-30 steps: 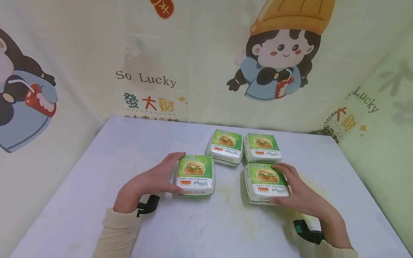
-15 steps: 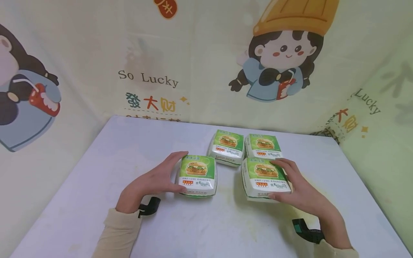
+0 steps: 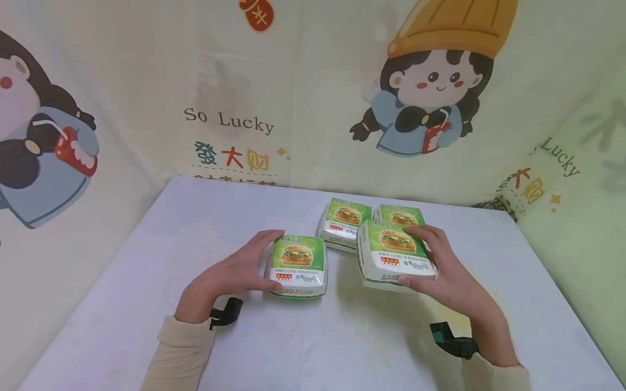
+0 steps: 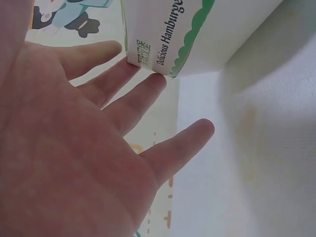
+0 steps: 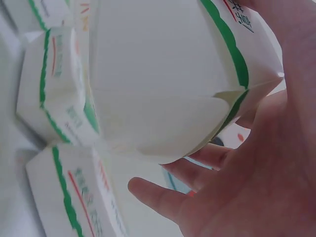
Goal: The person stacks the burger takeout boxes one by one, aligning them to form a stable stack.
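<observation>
Hamburger box (image 3: 393,252) hung above the white table (image 3: 293,347) in the right hand (image 3: 452,282).
Remotely, I saw thumb and fingers spanning opposite edges, presumably for balance; the left hand (image 3: 230,272) bracketed the left hamburger box (image 3: 296,263) likewise, near two rear boxes (image 3: 346,217).

Green-white burger-print boxes (image 3: 296,266), cream cartoon-print backdrop (image 3: 318,108), white table (image 3: 293,347)

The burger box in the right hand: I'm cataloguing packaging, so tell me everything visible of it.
The burger box looks like glossy folded card, apparently closed. Its green-and-white top carries a burger picture, a red label and Chinese text; the right wrist view shows a pale underside and wavy green edging. The right hand grips it above the table, top up, thumb at the near side, fingers farther back.
</observation>
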Available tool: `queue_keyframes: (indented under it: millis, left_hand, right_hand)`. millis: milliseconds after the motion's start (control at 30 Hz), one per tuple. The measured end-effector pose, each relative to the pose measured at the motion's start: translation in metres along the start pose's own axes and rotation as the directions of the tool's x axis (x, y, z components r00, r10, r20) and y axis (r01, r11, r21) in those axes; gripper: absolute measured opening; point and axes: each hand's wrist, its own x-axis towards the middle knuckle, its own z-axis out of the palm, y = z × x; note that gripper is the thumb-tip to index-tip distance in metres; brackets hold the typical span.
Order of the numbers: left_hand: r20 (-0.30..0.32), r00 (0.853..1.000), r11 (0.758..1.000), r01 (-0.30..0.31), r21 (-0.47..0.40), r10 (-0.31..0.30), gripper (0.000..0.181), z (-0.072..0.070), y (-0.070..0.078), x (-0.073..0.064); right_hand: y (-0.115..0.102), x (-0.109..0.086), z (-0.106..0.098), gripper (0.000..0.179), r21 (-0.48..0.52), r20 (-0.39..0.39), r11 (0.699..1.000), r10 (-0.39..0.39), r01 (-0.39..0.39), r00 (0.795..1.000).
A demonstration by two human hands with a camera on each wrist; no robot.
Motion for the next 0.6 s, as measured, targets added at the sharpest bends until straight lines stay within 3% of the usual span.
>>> queue_keyframes:
  millis: [367,600]
  left_hand:
    - [0.008,1.000,1.000,0.004,-0.015,-0.004,0.104,-0.002,0.000,-0.002]
    - [0.013,1.000,0.999,0.013,-0.034,-0.012,0.105,-0.004,0.002,-0.003]
  right_hand:
    - [-0.027,0.028,0.017,0.085,0.075,-0.015,0.994,-0.084,0.085,0.996]
    - [-0.040,0.040,0.032,0.085,0.107,-0.051,0.990,-0.084,0.089,0.995]
